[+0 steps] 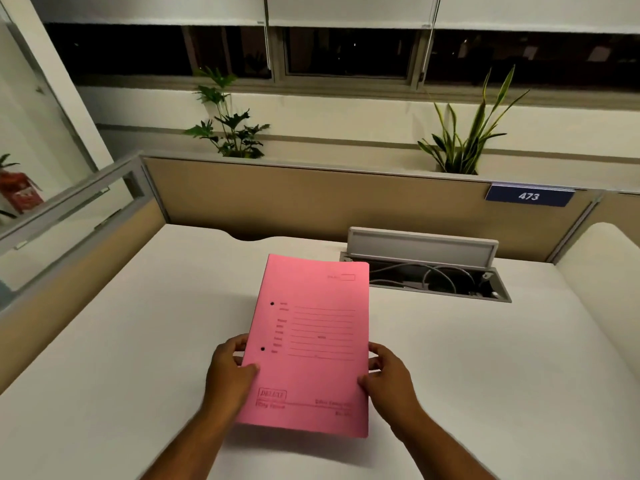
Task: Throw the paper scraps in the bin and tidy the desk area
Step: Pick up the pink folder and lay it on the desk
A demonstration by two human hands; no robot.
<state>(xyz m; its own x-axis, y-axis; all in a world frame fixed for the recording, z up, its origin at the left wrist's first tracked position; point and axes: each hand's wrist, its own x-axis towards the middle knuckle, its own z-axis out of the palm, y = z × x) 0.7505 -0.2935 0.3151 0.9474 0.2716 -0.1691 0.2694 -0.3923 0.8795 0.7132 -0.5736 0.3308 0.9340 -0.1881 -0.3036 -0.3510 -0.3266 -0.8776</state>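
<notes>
Here a pink card folder (pixel 310 344), flat and rectangular with two punched holes near its left edge and faint printed lines, is held above the middle of the desk (pixel 121 358), tilted up toward the camera. The left hand (pixel 227 370) grips its left edge, thumb on the cover and fingers curled behind; the right hand (pixel 389 372) pinches the right edge the same way. The desk is smooth, matte white, with a shallow curved notch in its back edge. Toward the back right corner a grey cable tray (pixel 440 275) is sunk into the top, its lid (pixel 422 245) standing open and pale cables coiled inside. Tan fabric partitions (pixel 277 199) close the back and left edges, with a blue "473" plate (pixel 529 196) at the right. Two leafy plants (pixel 228 126) (pixel 465 136) rise behind the back partition. Wide bare surface lies on both sides of the folder and along the near edge.
</notes>
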